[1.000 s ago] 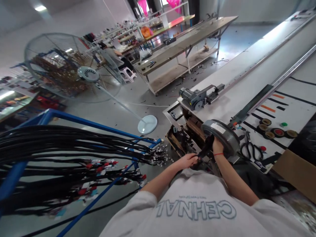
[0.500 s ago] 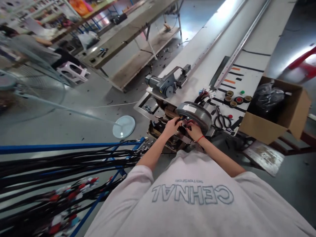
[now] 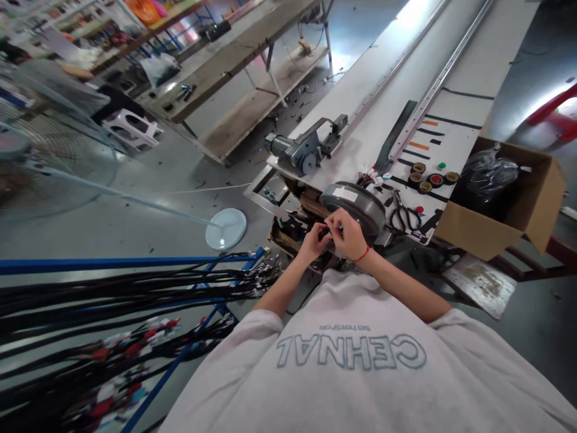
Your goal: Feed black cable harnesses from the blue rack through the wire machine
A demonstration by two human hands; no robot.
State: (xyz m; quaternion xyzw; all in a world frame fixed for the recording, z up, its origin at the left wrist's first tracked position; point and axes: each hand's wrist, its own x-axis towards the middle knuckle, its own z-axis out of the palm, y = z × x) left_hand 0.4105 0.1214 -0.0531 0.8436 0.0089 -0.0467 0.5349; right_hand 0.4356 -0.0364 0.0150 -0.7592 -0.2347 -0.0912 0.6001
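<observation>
My left hand [image 3: 314, 242] is closed on a small black piece, only partly visible between its fingers. Right beside it, my right hand [image 3: 348, 234] is closed in a pinch at the same spot. What its fingertips hold is too small to make out. Just beyond the hands stands a round grey drum-like machine [image 3: 376, 210] with a white label. Behind the drum lies a bundle of wires with white and red connectors [image 3: 372, 177]. Below my hands is an open carton [image 3: 282, 240] with dark contents.
Black-handled scissors [image 3: 404, 218] and several tape rolls [image 3: 436, 180] lie on the long white table [image 3: 473, 72]. A grey motor unit [image 3: 300, 155] sits on its left edge. A cardboard box [image 3: 478, 231] stands right. Black cables hang over a blue rack [image 3: 135, 263] at left.
My right hand has come up and left, from beside the drum to my left hand's fingertips. The left hand has drawn slightly back towards me. The wire bundle behind the drum has shifted.
</observation>
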